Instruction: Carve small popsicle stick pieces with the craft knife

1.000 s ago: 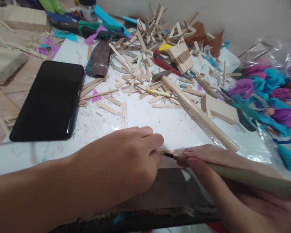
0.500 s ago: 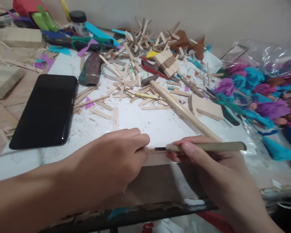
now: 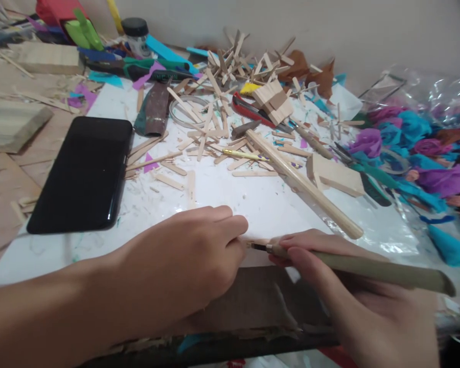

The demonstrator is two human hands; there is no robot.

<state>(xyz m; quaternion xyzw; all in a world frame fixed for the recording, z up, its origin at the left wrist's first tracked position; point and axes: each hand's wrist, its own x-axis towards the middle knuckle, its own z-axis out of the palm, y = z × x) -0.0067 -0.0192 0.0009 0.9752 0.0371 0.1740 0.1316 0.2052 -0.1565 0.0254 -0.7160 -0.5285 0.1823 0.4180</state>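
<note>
My left hand (image 3: 205,250) is closed near the table's front edge, its fingers pinched on a small wooden craft stick (image 3: 263,239) whose end sticks out to the right. Most of that stick is hidden by the fingers. My right hand (image 3: 329,281) grips a carving tool (image 3: 383,270) with a long, pale wooden handle. Its short dark blade points left and meets the stick just beside my left fingertips. White paper (image 3: 218,189) lies beneath and behind both hands.
A black phone (image 3: 82,174) lies at left. Craft sticks (image 3: 170,181), a hammer (image 3: 304,186), a red-handled cutter (image 3: 253,111) and wood blocks (image 3: 335,175) are scattered behind my hands. Crepe-paper flowers (image 3: 410,130) pile up at right. The table edge (image 3: 145,352) runs close in front.
The carving tool has tilted, its handle end swinging down and right, with my right hand lower. My left hand keeps its pinch. The whole view has shifted slightly.
</note>
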